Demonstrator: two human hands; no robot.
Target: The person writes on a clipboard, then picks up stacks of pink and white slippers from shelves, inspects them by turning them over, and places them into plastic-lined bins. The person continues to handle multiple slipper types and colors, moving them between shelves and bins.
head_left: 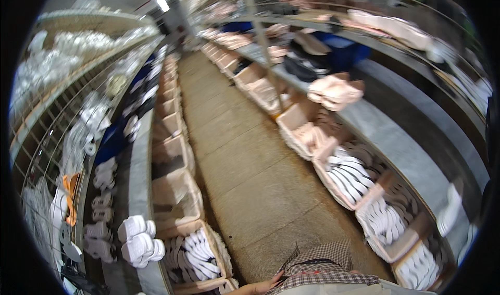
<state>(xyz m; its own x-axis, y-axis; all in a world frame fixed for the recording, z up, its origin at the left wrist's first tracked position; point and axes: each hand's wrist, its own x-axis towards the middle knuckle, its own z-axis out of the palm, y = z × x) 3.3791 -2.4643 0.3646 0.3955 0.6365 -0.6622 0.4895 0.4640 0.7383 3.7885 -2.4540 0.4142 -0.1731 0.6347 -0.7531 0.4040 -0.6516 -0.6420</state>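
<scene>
At the lower edge, my left hand (267,283) is beside a brown-and-white checked cloth (320,261). Its fingers are blurred and partly hidden, so I cannot make out whether they grip the cloth. Only a small skin-coloured bit of my right hand (356,272) shows at the cloth's right side, with the fingers hidden. Left of my left hand stands a pink bin (216,243) holding white shoe soles (200,256). To the right, another pink bin (333,188) carries white soles with dark edges (348,174) and brown soles (364,154).
A brown floor aisle (234,154) runs ahead between two rows of bins. White soles (140,240) sit in stacks on the left bench (138,175). Pink soles (336,91) and a blue crate (341,50) stand on the right bench. Wire racks (41,123) rise at the left.
</scene>
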